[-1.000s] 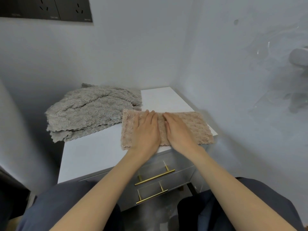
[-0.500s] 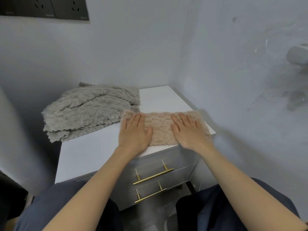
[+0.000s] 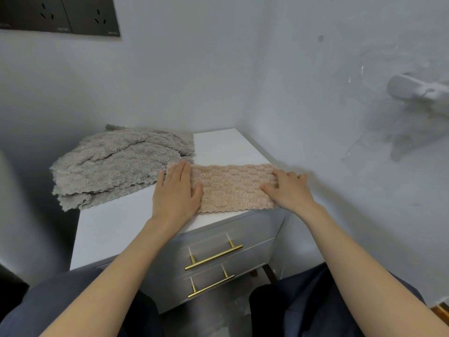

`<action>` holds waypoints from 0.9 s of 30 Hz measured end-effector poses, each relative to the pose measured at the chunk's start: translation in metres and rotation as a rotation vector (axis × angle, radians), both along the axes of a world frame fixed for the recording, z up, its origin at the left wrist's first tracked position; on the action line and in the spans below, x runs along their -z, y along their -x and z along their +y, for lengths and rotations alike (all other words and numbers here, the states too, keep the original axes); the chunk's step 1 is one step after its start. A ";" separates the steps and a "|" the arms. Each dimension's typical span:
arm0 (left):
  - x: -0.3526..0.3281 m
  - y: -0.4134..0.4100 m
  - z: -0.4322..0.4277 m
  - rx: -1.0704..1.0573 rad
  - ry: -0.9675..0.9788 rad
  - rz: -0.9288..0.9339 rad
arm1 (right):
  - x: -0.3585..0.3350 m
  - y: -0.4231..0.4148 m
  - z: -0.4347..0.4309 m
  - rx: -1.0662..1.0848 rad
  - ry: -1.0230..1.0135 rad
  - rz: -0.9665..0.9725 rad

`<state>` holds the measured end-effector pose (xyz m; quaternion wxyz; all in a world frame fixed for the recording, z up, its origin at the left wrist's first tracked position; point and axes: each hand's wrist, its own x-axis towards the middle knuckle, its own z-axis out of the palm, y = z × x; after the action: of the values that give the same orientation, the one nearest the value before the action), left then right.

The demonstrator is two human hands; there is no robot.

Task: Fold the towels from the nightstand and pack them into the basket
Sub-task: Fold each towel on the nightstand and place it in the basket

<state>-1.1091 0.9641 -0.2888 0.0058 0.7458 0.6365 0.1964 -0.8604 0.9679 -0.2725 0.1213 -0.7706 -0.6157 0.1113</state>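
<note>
A beige textured towel (image 3: 230, 187) lies folded into a long strip along the front right edge of the white nightstand (image 3: 114, 224). My left hand (image 3: 176, 190) presses flat on the strip's left end, fingers straight. My right hand (image 3: 288, 188) lies on its right end, at the nightstand's right corner, with fingers spread over the cloth. A larger grey towel (image 3: 116, 164) sits in a loose rumpled heap on the back left of the top, hanging a little over the left edge. No basket is in view.
The nightstand stands in a corner, with walls close behind and to the right. Two drawers with brass bar handles (image 3: 213, 257) face my knees. Dark wall sockets (image 3: 60, 14) are at the upper left. A white wall fitting (image 3: 418, 90) juts out at the right.
Both hands started together at the middle of the beige towel and slid apart to its two ends, smoothing it flat. The grey towel has not moved.
</note>
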 end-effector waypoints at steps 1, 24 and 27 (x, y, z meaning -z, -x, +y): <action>-0.004 0.000 -0.001 0.020 -0.060 -0.006 | -0.002 -0.002 0.000 0.002 -0.014 -0.009; -0.016 0.005 0.068 0.029 0.140 0.238 | -0.027 -0.007 0.049 0.090 -0.111 0.163; -0.022 0.007 0.065 0.043 0.138 0.157 | -0.026 0.000 0.057 0.128 -0.320 0.198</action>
<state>-1.1159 1.0294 -0.2673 0.0116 0.7703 0.6308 0.0931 -0.8607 1.0252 -0.2467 0.3091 -0.7643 -0.5604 0.0793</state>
